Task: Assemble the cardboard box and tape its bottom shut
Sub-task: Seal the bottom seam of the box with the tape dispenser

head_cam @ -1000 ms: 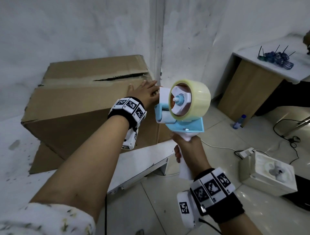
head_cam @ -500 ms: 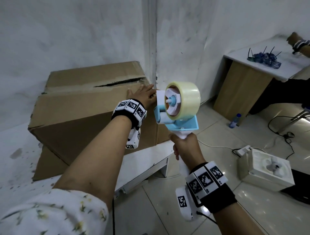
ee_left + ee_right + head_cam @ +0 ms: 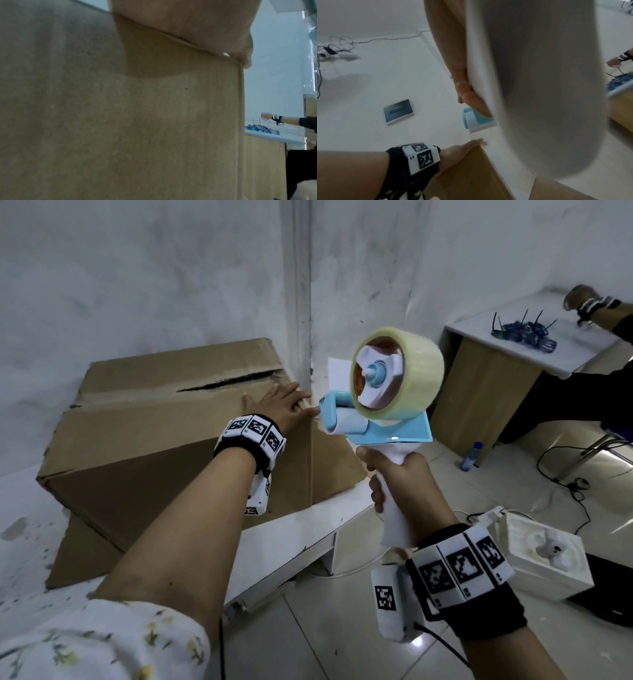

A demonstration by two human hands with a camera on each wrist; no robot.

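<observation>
Right hand (image 3: pixel 397 474), lower centre of the head view, fingers wrapped tight round the white handle of our tape dispenser (image 3: pixel 380 405); blue frame and clear tape roll (image 3: pixel 397 374) stand above the fist, roller end pointing left at the box corner. Left hand (image 3: pixel 281 409), mid-frame, lies flat with fingers straight and spread on the top right corner of the cardboard box (image 3: pixel 164 440), fingertips at the edge just beside the dispenser. Box sits tilted on the white table (image 3: pixel 291 539), centre left, against the wall corner; its top seam gapes dark. Lower right: white foam block (image 3: pixel 544 563) on the floor. Upper right: a desk (image 3: pixel 486 395), water bottle (image 3: pixel 470 456) by its foot.
</observation>
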